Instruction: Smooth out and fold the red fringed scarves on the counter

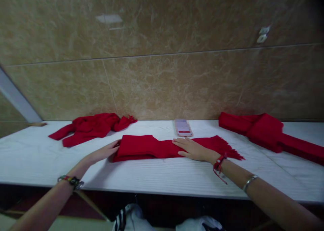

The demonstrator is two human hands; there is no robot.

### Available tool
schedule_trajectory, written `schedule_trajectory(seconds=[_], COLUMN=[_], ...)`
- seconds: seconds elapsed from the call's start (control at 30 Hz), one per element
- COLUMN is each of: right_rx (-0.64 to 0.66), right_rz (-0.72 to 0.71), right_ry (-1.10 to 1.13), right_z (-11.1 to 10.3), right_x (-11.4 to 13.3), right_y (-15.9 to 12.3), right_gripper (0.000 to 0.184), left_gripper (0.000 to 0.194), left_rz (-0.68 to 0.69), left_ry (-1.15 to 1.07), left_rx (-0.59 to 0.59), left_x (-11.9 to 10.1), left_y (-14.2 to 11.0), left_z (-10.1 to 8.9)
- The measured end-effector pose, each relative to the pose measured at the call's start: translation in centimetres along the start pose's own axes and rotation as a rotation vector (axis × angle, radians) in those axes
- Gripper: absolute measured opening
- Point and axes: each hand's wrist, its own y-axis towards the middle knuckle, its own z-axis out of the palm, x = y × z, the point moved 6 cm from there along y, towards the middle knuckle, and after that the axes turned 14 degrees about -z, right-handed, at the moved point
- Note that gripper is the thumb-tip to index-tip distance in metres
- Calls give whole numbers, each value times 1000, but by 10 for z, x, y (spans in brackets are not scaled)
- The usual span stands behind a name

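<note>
Red fringed scarf [138, 148] lies on a white, wood-grained tabletop [157, 177], roughly midway along the stretch in view, between the two hands' reach. The tabletop runs across the whole view and meets a wall [162, 86] of brown, marble-patterned panels with thin pale seams. A small pale fixture [262, 34] sits high on the wall at the right, and a grey strip [19, 96] slants down to the tabletop at the far left. The space under the front edge is dark.

The scarf's long axis runs left to right, nearly parallel to the front edge. Its thick, folded end points left; the single strip beyond it narrows, then spreads into a fringe [229, 149] pointing right and slightly toward the person.

The left hand [108, 150] is at the folded end, fingers touching it and partly hidden by it; whether they pinch the fabric I cannot tell. The right hand [193, 150] lies palm down over the middle strip, fingers spread and pointing left, open and not closed around anything.

Just behind the scarf is a phone [183, 127] with its screen lit. A crumpled red cloth [92, 126] lies toward the left, and a loosely folded red length [264, 130] toward the right.
</note>
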Motion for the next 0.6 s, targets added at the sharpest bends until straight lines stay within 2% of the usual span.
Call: schedule_trajectory(seconds=[0.07, 0.17, 0.3, 0.47, 0.53, 0.6], right_rx=[17, -17, -17, -21, -25, -25], right_rz=[9, 6, 1, -13, -17, -13], right_ry=[-17, -49, -97, -148, -146, -140], right_z=[5, 6, 8, 9, 9, 9], right_x=[-1, -9, -19, -22, -22, -21], right_y=[1, -8, -20, -25, -25, -26], right_gripper=[54, 54, 54, 55, 55, 55], left_gripper=[52, 56, 50, 38, 36, 33], left_rz=[15, -47, -121, -70, -55, -73], left_ry=[-131, -320, -464, -487, -483, -472], left_rx=[161, 197, 90, -21, -64, -147], left_x=[-3, 1, 6, -12, -15, -10], left_y=[-6, 3, 23, 30, 30, 30], left_z=[11, 15, 18, 22, 16, 3])
